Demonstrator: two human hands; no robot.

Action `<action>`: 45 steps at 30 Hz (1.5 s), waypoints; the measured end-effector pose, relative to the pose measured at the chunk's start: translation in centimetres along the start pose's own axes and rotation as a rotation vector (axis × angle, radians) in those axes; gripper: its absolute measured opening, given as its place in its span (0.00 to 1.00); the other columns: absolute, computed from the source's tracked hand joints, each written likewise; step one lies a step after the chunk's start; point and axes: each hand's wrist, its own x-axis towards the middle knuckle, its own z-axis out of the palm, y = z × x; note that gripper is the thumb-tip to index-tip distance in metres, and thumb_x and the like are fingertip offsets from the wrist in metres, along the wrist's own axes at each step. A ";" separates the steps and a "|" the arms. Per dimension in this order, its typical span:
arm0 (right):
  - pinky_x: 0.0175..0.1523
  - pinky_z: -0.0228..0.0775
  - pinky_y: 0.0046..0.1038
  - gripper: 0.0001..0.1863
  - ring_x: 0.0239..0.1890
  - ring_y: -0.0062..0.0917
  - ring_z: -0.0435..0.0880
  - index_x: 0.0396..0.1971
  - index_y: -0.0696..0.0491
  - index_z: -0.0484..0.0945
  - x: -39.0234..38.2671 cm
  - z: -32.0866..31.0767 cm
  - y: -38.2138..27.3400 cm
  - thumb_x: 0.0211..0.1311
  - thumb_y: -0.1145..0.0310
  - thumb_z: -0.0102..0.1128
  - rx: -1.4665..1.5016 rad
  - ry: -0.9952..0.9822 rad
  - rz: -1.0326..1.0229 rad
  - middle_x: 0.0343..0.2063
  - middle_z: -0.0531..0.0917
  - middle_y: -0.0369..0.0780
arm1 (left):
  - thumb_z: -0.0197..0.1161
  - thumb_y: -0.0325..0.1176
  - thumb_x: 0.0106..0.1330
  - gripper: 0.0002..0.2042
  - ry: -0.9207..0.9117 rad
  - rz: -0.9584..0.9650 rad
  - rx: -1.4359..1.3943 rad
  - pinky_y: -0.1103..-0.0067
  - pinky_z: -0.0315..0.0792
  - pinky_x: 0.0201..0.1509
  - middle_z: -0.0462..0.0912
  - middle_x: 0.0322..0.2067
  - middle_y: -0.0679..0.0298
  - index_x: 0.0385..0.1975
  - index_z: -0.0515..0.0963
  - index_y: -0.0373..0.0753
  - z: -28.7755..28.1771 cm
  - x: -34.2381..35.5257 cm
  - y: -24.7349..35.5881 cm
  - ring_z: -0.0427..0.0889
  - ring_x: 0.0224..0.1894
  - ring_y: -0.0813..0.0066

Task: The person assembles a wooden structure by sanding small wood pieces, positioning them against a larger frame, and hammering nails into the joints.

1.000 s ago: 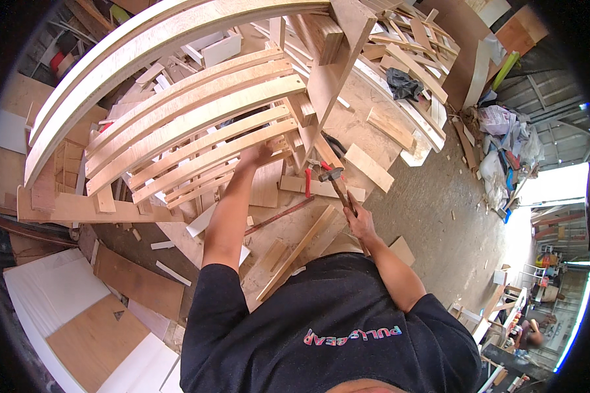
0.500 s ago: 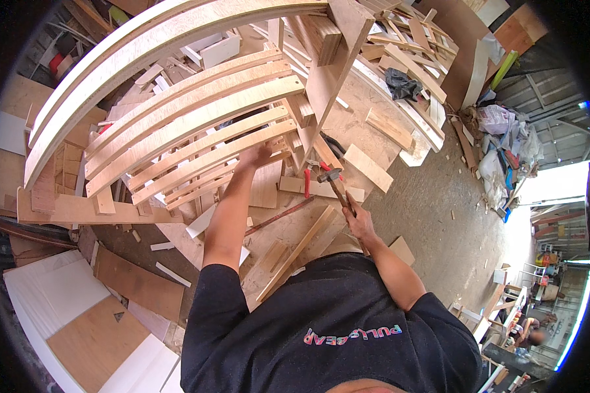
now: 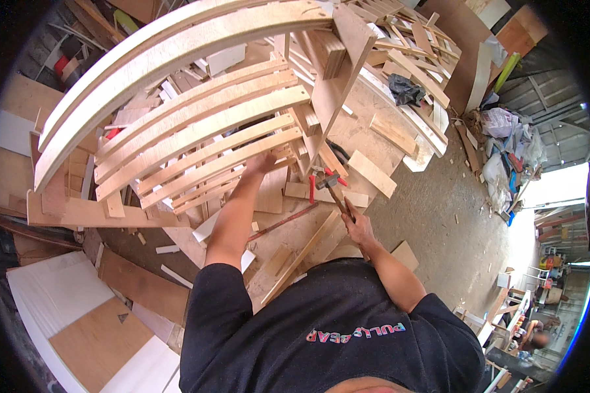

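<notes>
A hammer (image 3: 335,194) with a dark metal head and wooden handle is gripped in my right hand (image 3: 359,230), its head pointing up and away from me. To the left stands a curved wooden frame (image 3: 183,57) with several bowed slats below its large arched rails. My left hand (image 3: 262,162) reaches to the right end of the lower slats and closes around a wooden slat (image 3: 226,162); its fingertips are partly hidden. Just beyond the hammer head lies a tool with red handles (image 3: 312,188), partly covered by wood and the hammer.
A thin reddish bar (image 3: 283,221) and wood offcuts (image 3: 372,173) lie on the work surface. Piled strips and a black plastic bag (image 3: 405,89) are at the far right. White and brown panels (image 3: 101,340) lie at lower left. Another person (image 3: 534,333) is far right.
The view has shifted slightly, so the scene sits a little farther right. Both hands and the hammer keep nearly the same places against the frame.
</notes>
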 end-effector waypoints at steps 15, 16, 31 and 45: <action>0.55 0.77 0.41 0.30 0.49 0.50 0.88 0.67 0.55 0.72 -4.2 -0.2 -2.5 0.69 0.59 0.66 -0.037 -0.013 -0.133 0.45 0.86 0.55 | 0.56 0.47 0.77 0.16 0.021 -0.005 0.045 0.56 0.73 0.61 0.87 0.51 0.53 0.53 0.82 0.45 -3.0 -2.9 1.3 0.82 0.57 0.46; 0.56 0.77 0.41 0.30 0.50 0.50 0.87 0.67 0.56 0.72 -4.9 -0.1 -2.6 0.69 0.60 0.66 -0.024 -0.012 -0.190 0.47 0.86 0.55 | 0.56 0.46 0.77 0.16 0.108 0.012 0.045 0.56 0.73 0.62 0.87 0.51 0.53 0.53 0.82 0.45 -2.9 -4.2 0.6 0.83 0.57 0.47; 0.58 0.75 0.42 0.30 0.56 0.50 0.84 0.67 0.55 0.72 -6.8 3.4 -4.7 0.68 0.63 0.67 0.028 -0.103 -0.176 0.53 0.84 0.56 | 0.63 0.55 0.71 0.40 0.230 0.175 0.306 0.61 0.50 0.84 0.59 0.78 0.54 0.76 0.61 0.38 -3.6 -12.4 -0.6 0.54 0.81 0.58; 0.50 0.74 0.53 0.35 0.44 0.63 0.82 0.78 0.44 0.60 3.3 9.1 -16.7 0.72 0.68 0.57 -0.082 0.280 -0.465 0.43 0.82 0.64 | 0.63 0.52 0.71 0.40 0.120 0.253 0.365 0.64 0.50 0.84 0.58 0.79 0.63 0.79 0.57 0.43 -4.8 -10.5 -3.1 0.55 0.81 0.63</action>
